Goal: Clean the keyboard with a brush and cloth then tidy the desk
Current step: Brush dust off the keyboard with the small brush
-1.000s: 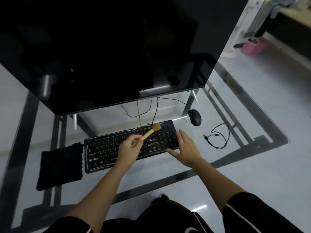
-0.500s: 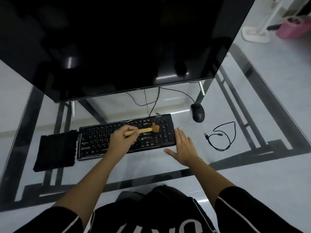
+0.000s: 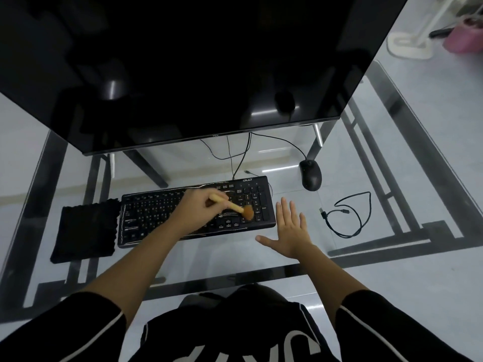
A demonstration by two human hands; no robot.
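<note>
Tan bristles of the brush are laid on the number-pad end of the keyboard, its handle pinched in the left grip; the right grip is spread open and empty over the tabletop just beside it. Brushing is judged in hand; the black cloth left of the keyboard is needed next.

Your left hand hides the middle keys of the keyboard. The bristles of the brush are blurred, and the key legends are too small to read. The monitor runs off the top edge, the pink tub off the right.
</note>
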